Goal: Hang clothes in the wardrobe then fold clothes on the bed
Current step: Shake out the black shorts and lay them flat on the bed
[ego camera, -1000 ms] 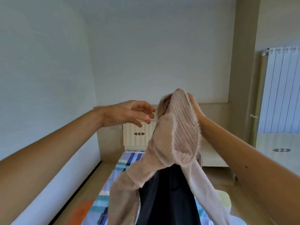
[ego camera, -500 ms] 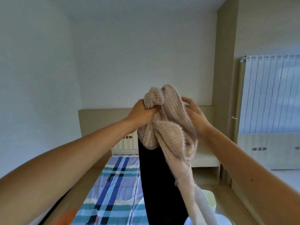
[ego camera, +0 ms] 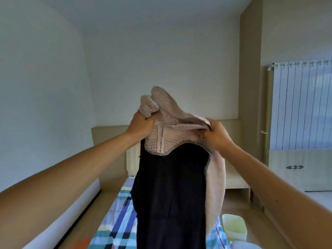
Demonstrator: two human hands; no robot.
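Observation:
I hold a pale pink knit garment point(ego camera: 170, 121) up at chest height over the bed. A black garment point(ego camera: 170, 191) hangs inside it and drops straight down past the frame's bottom. My left hand point(ego camera: 142, 124) grips a bunched pink part at the top left. My right hand point(ego camera: 214, 134) pinches the pink edge at the top right, stretching the fabric flat between both hands. One pink sleeve point(ego camera: 215, 186) dangles along the right side of the black cloth. Any hanger is hidden by the fabric.
The bed point(ego camera: 116, 223) with a blue, white and green striped sheet lies below, its beige headboard point(ego camera: 109, 135) against the far wall. A pale yellow bin point(ego camera: 233, 227) stands on the floor at right. A white curtain point(ego camera: 301, 106) and a low cabinet point(ego camera: 237, 178) are at right.
My left hand went from open beside the garment to gripping its top left. Both hands have since pulled apart, spreading the pink fabric wider. The view has tilted and shifted.

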